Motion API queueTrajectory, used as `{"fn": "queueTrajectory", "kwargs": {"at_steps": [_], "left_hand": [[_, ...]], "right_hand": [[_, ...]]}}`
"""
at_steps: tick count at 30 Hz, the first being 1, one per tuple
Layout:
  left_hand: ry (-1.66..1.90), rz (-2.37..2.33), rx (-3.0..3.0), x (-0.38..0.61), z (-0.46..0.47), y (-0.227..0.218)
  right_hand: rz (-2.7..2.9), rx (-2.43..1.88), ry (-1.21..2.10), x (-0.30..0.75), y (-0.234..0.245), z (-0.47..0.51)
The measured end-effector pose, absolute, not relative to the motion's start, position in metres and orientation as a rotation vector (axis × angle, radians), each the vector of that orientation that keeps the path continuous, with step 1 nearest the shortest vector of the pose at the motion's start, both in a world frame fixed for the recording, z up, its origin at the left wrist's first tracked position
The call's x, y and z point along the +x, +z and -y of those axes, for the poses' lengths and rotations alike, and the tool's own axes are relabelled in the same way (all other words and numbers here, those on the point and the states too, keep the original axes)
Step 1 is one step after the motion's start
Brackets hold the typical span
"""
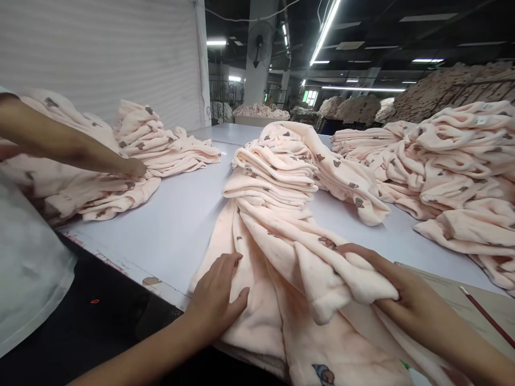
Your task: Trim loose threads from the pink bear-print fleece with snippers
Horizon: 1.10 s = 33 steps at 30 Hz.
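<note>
A pale pink fleece piece (pixel 281 300) with small bear prints lies spread over the near edge of the white table (pixel 181 214). My left hand (pixel 217 295) rests flat on its left part, fingers stretched out. My right hand (pixel 386 279) lies on the right side, fingers tucked under a bunched fold of the same fleece (pixel 341 273). Just behind it stands a folded stack of the same fabric (pixel 273 177).
A co-worker's arm (pixel 68 145) at the left reaches onto another pink pile (pixel 100 193). More piles sit at back left (pixel 169 145) and along the right (pixel 454 166). A red pencil (pixel 486 316) lies on a cardboard sheet (pixel 475 300) at the right.
</note>
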<state>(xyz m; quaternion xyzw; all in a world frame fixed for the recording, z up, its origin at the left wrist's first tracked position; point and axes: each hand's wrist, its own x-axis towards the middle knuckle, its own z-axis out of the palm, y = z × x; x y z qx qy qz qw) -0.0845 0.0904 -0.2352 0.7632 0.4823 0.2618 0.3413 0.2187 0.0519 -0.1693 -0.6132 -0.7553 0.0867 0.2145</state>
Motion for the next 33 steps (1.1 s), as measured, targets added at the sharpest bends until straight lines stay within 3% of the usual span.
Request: {"fn": "queueTrajectory", "kwargs": {"at_steps": [4, 8, 12, 14, 18, 22, 27, 33], "left_hand": [[0.497, -1.108, 2.256, -0.077, -0.082, -0.229], [0.359, -1.214, 2.218, -0.08, -0.088, -0.237], [0.24, -1.0, 2.269, -0.086, -0.091, -0.248], [0.176, -0.965, 2.342, -0.085, -0.089, -0.254], [0.165, -0.994, 2.421, -0.082, -0.083, -0.268], [0.179, -1.012, 2.429, -0.084, -0.078, -0.277], [0.222, -0.938, 2.384, -0.098, -0.081, -0.273], [0.238, -0.845, 2.138, -0.119, -0.093, -0.256]], "right_hand": [[2.126, -1.714, 0.289, 0.225, -0.173, -0.051], [2.319, -1.737, 0.383, 0.195, -0.219, -0.024], [2.288, -1.659, 0.079, 0.165, -0.27, -0.001], [2.179, -1.618, 0.167, 0.167, -0.276, -0.003], [1.83, -1.713, 0.666, 0.188, -0.24, -0.025], [1.746, -1.671, 0.906, 0.204, -0.189, -0.041], [1.879, -1.714, 0.528, 0.219, -0.16, -0.048], [1.837, -1.833, 0.401, 0.207, -0.178, -0.041]]}}
